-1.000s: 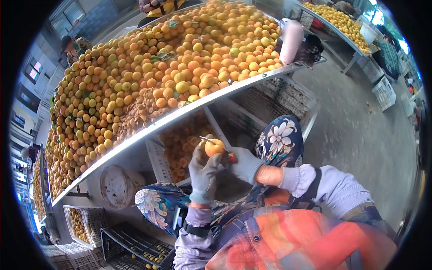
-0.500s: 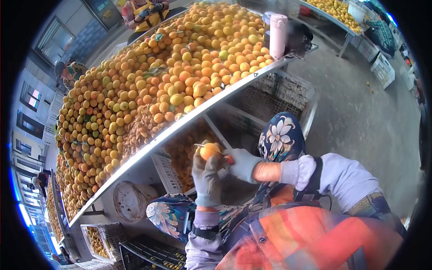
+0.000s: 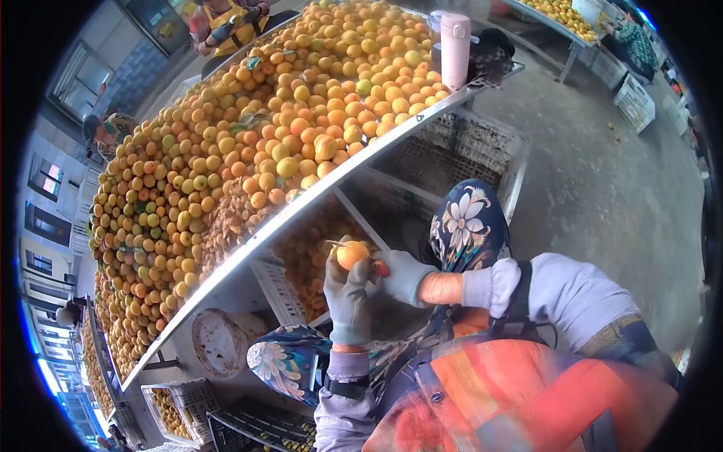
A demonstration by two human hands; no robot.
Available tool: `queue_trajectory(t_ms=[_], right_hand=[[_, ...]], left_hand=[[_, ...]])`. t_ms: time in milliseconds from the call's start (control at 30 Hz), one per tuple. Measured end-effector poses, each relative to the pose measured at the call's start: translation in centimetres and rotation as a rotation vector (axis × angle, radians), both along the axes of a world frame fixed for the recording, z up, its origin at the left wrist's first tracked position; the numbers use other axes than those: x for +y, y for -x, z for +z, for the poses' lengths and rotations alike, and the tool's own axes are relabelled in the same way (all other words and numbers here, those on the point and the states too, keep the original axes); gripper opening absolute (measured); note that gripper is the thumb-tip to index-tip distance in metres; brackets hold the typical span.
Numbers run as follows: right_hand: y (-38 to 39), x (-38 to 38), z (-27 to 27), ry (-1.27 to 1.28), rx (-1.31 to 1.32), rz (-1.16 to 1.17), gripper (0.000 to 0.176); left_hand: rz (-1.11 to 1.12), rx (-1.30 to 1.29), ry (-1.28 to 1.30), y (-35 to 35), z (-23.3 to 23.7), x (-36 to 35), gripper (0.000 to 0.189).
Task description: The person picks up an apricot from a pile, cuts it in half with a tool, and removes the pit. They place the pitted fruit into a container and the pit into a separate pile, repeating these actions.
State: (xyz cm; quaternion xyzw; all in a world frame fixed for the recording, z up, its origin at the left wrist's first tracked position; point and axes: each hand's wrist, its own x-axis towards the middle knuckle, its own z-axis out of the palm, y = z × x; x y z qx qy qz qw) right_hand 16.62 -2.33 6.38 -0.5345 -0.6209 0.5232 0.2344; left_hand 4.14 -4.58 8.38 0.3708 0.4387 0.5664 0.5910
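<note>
My left hand, in a grey glove, has its fingers and thumb closed around an orange-yellow apricot. Close against it, my gloved right hand is closed on a small red-handled knife. Most of the knife is hidden by the fruit and fingers; a thin strip, perhaps its blade or a piece of peel, sticks out at the apricot's upper left. Beneath both hands, a crate contains brownish-orange pieces that I cannot make out well.
A sloping metal-edged table heaped with apricots stands ahead. A pink bottle rests at its right corner. Below are a dirty white bucket, a white crate of fruit and a black crate. Other people work beyond the table.
The head view has shifted slightly, so the table sits a little further left and higher. Both hands keep nearly the same hold on the apricot and knife.
</note>
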Motion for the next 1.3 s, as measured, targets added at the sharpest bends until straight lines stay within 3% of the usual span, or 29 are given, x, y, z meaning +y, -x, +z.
queue_trajectory(t_ms=[67, 167, 400, 467, 500, 533, 600, 633, 667, 733, 767, 900, 967, 1067, 1167, 1300], right_hand=[[0.3, -0.1, -0.7, -0.03, 0.065, -0.094, 0.019], [0.5, -0.6, -0.5, 0.03, 0.006, -0.079, 0.019], [-0.2, 0.4, 0.5, -0.101, -0.106, 0.04, 0.02], [0.2, -0.6, 0.1, 0.052, -0.019, -0.125, 0.022], [0.1, -0.5, 0.1, 0.051, -0.021, -0.125, 0.022], [-0.1, -0.4, 0.1, 0.039, -0.041, -0.096, 0.022], [-0.3, -0.4, 0.2, 0.028, -0.068, -0.046, 0.023], [-0.8, -0.2, 0.5, 0.002, -0.034, -0.032, 0.023], [-1.1, 0.2, 0.8, 0.002, -0.028, -0.036, 0.023], [-1.7, 0.7, 1.3, 0.009, -0.128, 0.082, 0.023], [-1.9, 0.7, 1.4, -0.005, -0.117, 0.079, 0.022], [-1.2, 0.7, -0.3, 0.023, -0.11, 0.06, 0.022], [0.4, 0.4, -2.6, -0.075, -0.021, -0.165, 0.024], [0.3, -0.3, -2.1, 0.023, -0.145, -0.084, 0.024], [-0.5, 0.4, -1.6, 0.023, -0.109, -0.043, 0.022], [-1.0, 1.0, 0.1, -0.014, -0.115, 0.037, 0.021]], left_hand=[[0.04, 0.053, -0.043, -0.4, -0.1, 0.2, 0.047], [0.01, 0.068, 0.077, 0.0, -0.5, -0.3, 0.044], [0.054, 0.054, -0.002, -0.6, -1.0, 0.3, 0.038], [0.09, -0.103, 0.081, -1.3, -1.1, 0.8, 0.039], [0.105, 0.157, 0.02, -1.7, 0.1, 0.3, 0.042], [0.108, 0.154, 0.021, -1.6, -0.1, 0.4, 0.042], [0.009, 0.112, 0.065, -0.8, -0.5, 0.4, 0.041], [-0.051, -0.104, 0.131, 0.3, -1.6, 0.4, 0.039], [-0.054, -0.098, 0.131, 0.1, -1.0, 0.4, 0.039], [0.1, 0.141, -0.084, -0.6, 0.6, 0.2, 0.044], [0.032, 0.013, 0.003, 0.1, 0.3, 0.5, 0.051], [-0.016, 0.084, 0.038, 0.2, -1.3, 0.8, 0.049], [-0.079, 0.244, -0.034, -0.1, -2.1, 0.8, 0.048], [-0.031, 0.209, 0.023, -0.1, -2.3, 0.4, 0.048], [0.002, 0.343, -0.041, 0.4, -2.0, 0.7, 0.046], [0.044, 0.296, -0.001, -0.1, -1.1, 1.2, 0.045]])
